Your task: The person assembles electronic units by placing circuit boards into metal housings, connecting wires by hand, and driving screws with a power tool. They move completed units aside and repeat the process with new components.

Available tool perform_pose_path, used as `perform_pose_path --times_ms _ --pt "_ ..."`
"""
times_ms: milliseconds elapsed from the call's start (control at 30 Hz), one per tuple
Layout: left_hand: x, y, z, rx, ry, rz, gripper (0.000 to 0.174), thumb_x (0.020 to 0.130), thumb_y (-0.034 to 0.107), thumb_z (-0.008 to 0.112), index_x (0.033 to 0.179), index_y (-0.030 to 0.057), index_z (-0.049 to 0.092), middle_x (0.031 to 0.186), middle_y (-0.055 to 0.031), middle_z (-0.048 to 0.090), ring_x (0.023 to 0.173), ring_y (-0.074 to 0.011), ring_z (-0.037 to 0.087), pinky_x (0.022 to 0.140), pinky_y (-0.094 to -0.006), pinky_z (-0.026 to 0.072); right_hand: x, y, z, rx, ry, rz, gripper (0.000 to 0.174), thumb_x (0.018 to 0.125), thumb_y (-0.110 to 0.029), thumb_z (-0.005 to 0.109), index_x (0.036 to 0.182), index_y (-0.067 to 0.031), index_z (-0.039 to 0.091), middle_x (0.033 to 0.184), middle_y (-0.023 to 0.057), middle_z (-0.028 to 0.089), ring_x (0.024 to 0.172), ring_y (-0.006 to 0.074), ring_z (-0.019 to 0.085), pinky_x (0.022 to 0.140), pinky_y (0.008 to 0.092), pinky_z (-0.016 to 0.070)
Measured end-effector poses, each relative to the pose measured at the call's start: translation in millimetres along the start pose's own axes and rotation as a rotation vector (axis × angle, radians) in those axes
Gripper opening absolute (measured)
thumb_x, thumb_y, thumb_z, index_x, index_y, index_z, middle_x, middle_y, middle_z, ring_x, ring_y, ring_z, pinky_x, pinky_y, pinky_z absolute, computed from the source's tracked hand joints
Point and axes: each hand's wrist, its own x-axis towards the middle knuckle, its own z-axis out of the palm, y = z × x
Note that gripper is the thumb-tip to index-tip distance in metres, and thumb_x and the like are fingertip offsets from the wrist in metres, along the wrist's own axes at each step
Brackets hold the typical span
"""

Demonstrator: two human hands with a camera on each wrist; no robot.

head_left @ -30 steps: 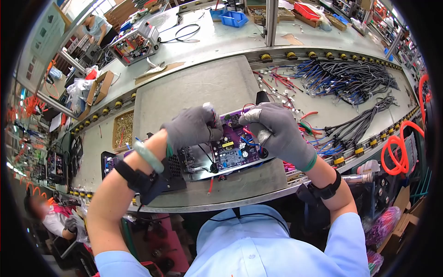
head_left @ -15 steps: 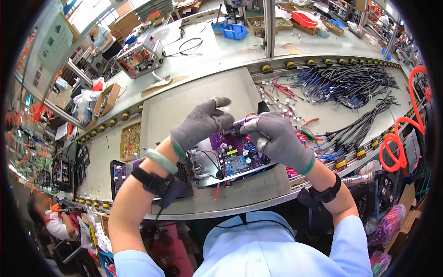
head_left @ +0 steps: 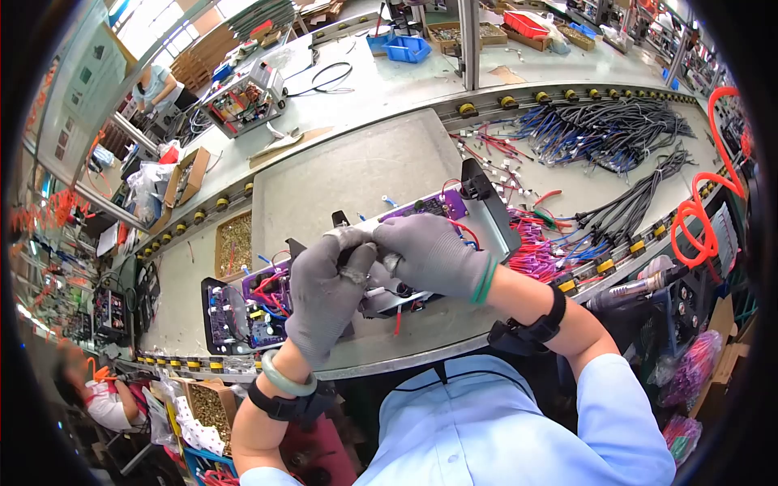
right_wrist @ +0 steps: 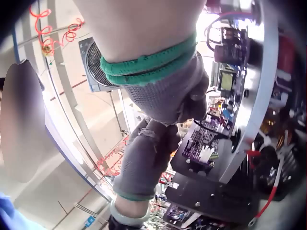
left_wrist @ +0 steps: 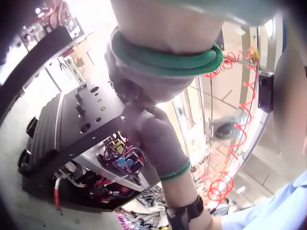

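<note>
Above an electronics chassis with a purple circuit board (head_left: pixel 438 206), my grey-gloved left hand (head_left: pixel 328 292) and right hand (head_left: pixel 433 253) meet with fingers curled. In the right wrist view, a thin black wire (right_wrist: pixel 211 135) runs from beside my right hand's (right_wrist: pixel 168 96) fingertips to the board (right_wrist: pixel 204 143); the right fingers pinch its end. Close below them, my left hand (right_wrist: pixel 144 160) has bent fingers, and what lies between them is hidden. The left wrist view shows the chassis's black perforated panel (left_wrist: pixel 91 108) beside both hands.
A second unit with purple boards (head_left: pixel 235 316) lies left of the chassis. Bundled cables (head_left: pixel 608 130) and loose red wires (head_left: pixel 531 243) lie to the right. Behind the chassis is a grey board (head_left: pixel 324 162), with a box of small parts (head_left: pixel 235 243) beside it.
My left hand has come down and toward me from above the board's back edge. My right hand has moved left to meet it, uncovering the black panel at the chassis's right end.
</note>
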Motion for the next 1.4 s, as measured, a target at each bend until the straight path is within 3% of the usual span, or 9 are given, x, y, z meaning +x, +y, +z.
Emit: perform_pose_path --times_ms 200,367,500,533,833,1067,1133,1333,1400 --pt "19 -8 -9 0.132 -0.001 0.295 0.013 0.084 0.0 0.066 0.097 0.0042 0.068 0.092 -0.0135 0.07 0.078 -0.0228 0.07 0.07 -0.0308 0.0535 14 9 1 0.373 0.014 0.117 0.017 0.087 -0.023 0.06 0.096 -0.0131 0.071 0.081 0.0161 0.069 0.08 0.0331 0.069 0.076 0.0409 0.0545" --pt "23 -37 -25 0.358 0.224 0.216 0.038 0.082 0.012 0.073 0.116 -0.0013 0.061 0.106 -0.0196 0.068 0.098 -0.0296 0.068 0.084 -0.0356 0.0543 37 14 19 0.024 0.237 0.235 0.015 0.085 -0.019 0.059 0.091 -0.0154 0.073 0.083 0.0137 0.07 0.08 0.0307 0.07 0.071 0.0433 0.0546" --pt "20 -40 -17 0.99 -0.254 0.01 0.049 0.09 0.045 0.056 0.108 0.0002 0.062 0.11 -0.0219 0.066 0.101 -0.0346 0.066 0.11 -0.0533 0.0298 43 21 35 -0.363 0.148 0.053 0.011 0.081 -0.018 0.062 0.084 -0.0125 0.072 0.082 0.0105 0.069 0.079 0.0286 0.07 0.07 0.0417 0.0543" --pt "20 -37 -16 0.937 -0.28 -0.027 0.052 0.093 0.049 0.045 0.1 0.0005 0.062 0.098 -0.0225 0.068 0.092 -0.0358 0.067 0.113 -0.0566 0.0176 43 22 39 -0.423 0.153 -0.037 0.01 0.079 -0.017 0.063 0.082 -0.0116 0.071 0.082 0.0093 0.068 0.079 0.0279 0.069 0.07 0.0412 0.0541" --pt "18 -39 -16 0.872 -0.301 0.015 0.045 0.095 0.037 0.043 0.094 -0.0046 0.059 0.068 -0.0191 0.066 0.08 -0.04 0.067 0.115 -0.055 0.0189 43 21 37 -0.347 0.153 -0.009 0.007 0.076 -0.014 0.065 0.079 -0.0091 0.069 0.081 0.0105 0.066 0.08 0.0289 0.068 0.071 0.0406 0.0535" --pt "17 -39 -14 0.793 -0.302 0.013 0.041 0.093 0.035 0.047 0.091 -0.0038 0.06 0.073 -0.0216 0.065 0.082 -0.0392 0.065 0.101 -0.0449 0.0397 50 23 47 -0.285 0.166 -0.013 0.006 0.072 -0.01 0.062 0.077 -0.0082 0.065 0.075 0.0115 0.063 0.074 0.0326 0.065 0.066 0.0439 0.052" --pt "18 -39 -12 0.728 -0.248 0.011 0.038 0.091 0.033 0.05 0.088 -0.0035 0.061 0.078 -0.0227 0.066 0.084 -0.0401 0.064 0.09 -0.0489 0.0445 60 17 47 -0.265 -0.078 0.156 0.017 0.069 -0.018 0.072 0.084 -0.0097 0.071 0.085 0.0128 0.07 0.085 0.0309 0.071 0.075 0.0418 0.0563" --pt "12 -38 -13 0.445 -0.259 -0.071 0.03 0.091 0.028 0.057 0.097 -0.0009 0.059 0.087 -0.0247 0.065 0.086 -0.0427 0.062 0.076 -0.05 0.0458 50 -4 22 -0.333 -0.23 0.134 0.017 0.074 -0.017 0.071 0.09 -0.0136 0.075 0.089 0.0118 0.073 0.088 0.0301 0.072 0.075 0.0406 0.0567" --pt "10 -38 -16 0.488 -0.262 -0.028 0.025 0.09 0.025 0.058 0.092 0.0004 0.058 0.082 -0.0232 0.063 0.082 -0.0418 0.059 0.072 -0.0496 0.0444 33 3 1 -0.205 -0.028 0.09 0.026 0.073 -0.013 0.069 0.099 -0.0091 0.072 0.086 0.0133 0.071 0.084 0.0324 0.071 0.072 0.041 0.0565"
